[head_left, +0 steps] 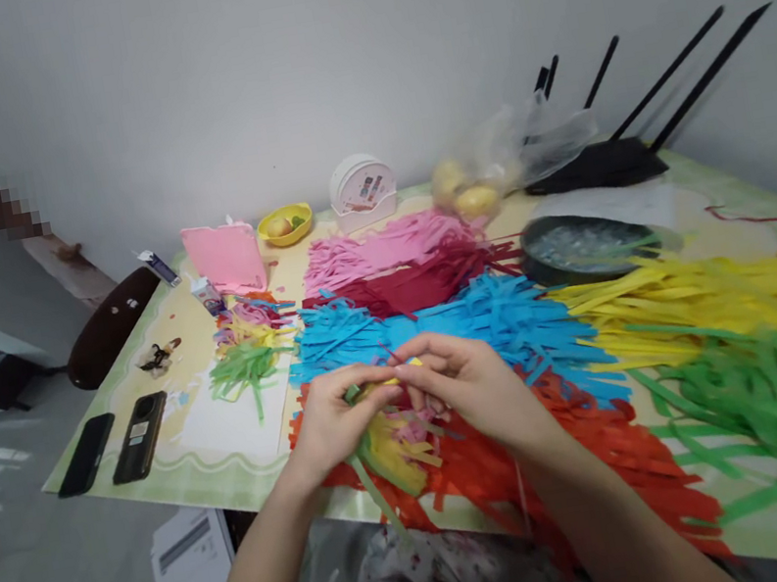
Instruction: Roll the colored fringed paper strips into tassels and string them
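Observation:
My left hand (pixel 349 412) and my right hand (pixel 475 386) meet over the table's front edge, thumbs and fingers pinched together. Between them is a small bundle of coloured strips (pixel 396 459), yellow, green and pink, hanging below the fingers. A thin dark red end pokes up at the fingertips; what exactly each finger grips is partly hidden. Under and behind my hands lie fringed sheets in rows: orange-red (pixel 602 454), blue (pixel 511 310), dark red (pixel 389 293) and pink (pixel 388 246). A similar multicoloured tassel (pixel 247 359) rests on white paper to the left.
Yellow strips (pixel 717 296) and green strips (pixel 771 396) spread at the right, beside a dark bowl (pixel 582 247). Behind stand a black router (pixel 598 166), a bag of yellow fruit (pixel 477 197) and a pink tablet case (pixel 226 258). Two phones (pixel 139 437) lie left. A person stands far left.

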A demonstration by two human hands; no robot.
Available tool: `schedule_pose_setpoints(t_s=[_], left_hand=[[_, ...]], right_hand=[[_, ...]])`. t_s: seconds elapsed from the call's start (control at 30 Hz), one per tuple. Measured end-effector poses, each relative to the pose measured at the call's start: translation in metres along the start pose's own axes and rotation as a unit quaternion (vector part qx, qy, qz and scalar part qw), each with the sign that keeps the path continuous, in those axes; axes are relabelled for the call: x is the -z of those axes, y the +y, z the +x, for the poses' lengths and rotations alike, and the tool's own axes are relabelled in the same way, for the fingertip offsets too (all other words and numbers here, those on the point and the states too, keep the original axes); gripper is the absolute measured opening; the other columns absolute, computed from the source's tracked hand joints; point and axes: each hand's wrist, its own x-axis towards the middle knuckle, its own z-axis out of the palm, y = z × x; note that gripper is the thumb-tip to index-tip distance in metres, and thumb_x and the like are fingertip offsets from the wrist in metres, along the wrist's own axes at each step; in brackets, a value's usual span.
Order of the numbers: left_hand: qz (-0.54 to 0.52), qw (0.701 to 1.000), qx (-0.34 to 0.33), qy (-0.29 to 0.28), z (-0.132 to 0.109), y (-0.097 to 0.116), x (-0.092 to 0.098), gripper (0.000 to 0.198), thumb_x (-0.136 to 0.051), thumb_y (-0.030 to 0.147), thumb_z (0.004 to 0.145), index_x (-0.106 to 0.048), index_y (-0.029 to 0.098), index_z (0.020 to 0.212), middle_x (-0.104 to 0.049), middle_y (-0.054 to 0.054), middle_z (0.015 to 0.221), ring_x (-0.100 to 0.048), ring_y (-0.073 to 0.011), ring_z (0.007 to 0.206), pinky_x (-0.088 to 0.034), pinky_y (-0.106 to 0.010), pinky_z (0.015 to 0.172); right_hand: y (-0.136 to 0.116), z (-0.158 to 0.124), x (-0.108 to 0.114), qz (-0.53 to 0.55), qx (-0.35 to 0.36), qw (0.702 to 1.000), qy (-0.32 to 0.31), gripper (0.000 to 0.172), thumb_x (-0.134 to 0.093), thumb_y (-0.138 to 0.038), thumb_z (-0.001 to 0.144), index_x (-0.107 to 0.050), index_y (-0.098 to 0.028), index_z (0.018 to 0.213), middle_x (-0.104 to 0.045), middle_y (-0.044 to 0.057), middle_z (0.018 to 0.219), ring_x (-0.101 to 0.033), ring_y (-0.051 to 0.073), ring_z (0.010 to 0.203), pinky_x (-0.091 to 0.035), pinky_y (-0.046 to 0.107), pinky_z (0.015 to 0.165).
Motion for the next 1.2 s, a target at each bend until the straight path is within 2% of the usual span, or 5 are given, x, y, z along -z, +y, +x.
schedule_pose_setpoints(t_s=[0.23, 0.5, 0.6, 0.83, 1.2], left_hand=[[0.039, 0.994, 0.033, -0.094, 0.005, -0.003, 0.0, 0.03, -0.059, 0.036, 0.092, -0.072, 0.019, 0.113, -0.075, -0.008, 0.108, -0.069, -0.0223, 0.099, -0.051, -0.032, 0.09], [0.083, 0.976, -0.07, -0.191, 0.017, 0.007, 0.004, 0.033, -0.04, 0.027, 0.099, -0.063, 0.02, 0.122, -0.063, -0.009, 0.132, -0.055, -0.0219, 0.126, -0.038, -0.036, 0.11], [0.088, 0.979, -0.084, -0.163, 0.017, 0.011, 0.005, 0.027, -0.05, 0.029, 0.096, -0.064, 0.019, 0.117, -0.067, -0.009, 0.12, -0.061, -0.0219, 0.112, -0.045, -0.035, 0.1], [0.134, 0.98, -0.099, 0.109, 0.004, 0.009, 0.008, 0.015, -0.066, 0.032, 0.087, -0.071, 0.02, 0.096, -0.074, -0.007, 0.094, -0.067, -0.0205, 0.091, -0.049, -0.033, 0.089], [-0.115, 0.991, 0.035, 0.061, -0.001, 0.003, 0.01, 0.024, -0.07, 0.032, 0.083, -0.071, 0.016, 0.101, -0.077, -0.006, 0.093, -0.072, -0.0188, 0.083, -0.054, -0.027, 0.078]], right_hand=[[-0.005, -0.009, 0.011, 0.054, 0.174, 0.946, 0.267, 0.008, -0.066, -0.031, 0.087, -0.063, -0.024, 0.087, -0.063, -0.004, 0.067, -0.048, 0.008, 0.043, -0.034, 0.02, 0.038], [-0.019, -0.003, 0.001, -0.203, 0.188, 0.961, -0.014, 0.017, -0.058, -0.023, 0.09, -0.072, -0.022, 0.098, -0.077, 0.005, 0.096, -0.071, 0.019, 0.082, -0.054, 0.029, 0.074], [-0.019, -0.001, 0.0, -0.205, 0.179, 0.962, 0.01, 0.013, -0.059, -0.026, 0.09, -0.07, -0.02, 0.093, -0.073, 0.002, 0.076, -0.065, 0.015, 0.062, -0.05, 0.025, 0.06], [-0.016, -0.005, -0.002, -0.1, 0.15, 0.969, 0.168, 0.015, -0.062, -0.033, 0.088, -0.063, -0.019, 0.094, -0.065, -0.001, 0.065, -0.06, 0.013, 0.057, -0.045, 0.023, 0.053], [-0.013, -0.013, -0.008, -0.155, 0.096, 0.979, 0.089, 0.018, -0.058, -0.035, 0.088, -0.063, -0.017, 0.085, -0.047, -0.006, 0.051, -0.04, 0.009, 0.045, -0.03, 0.022, 0.046]])
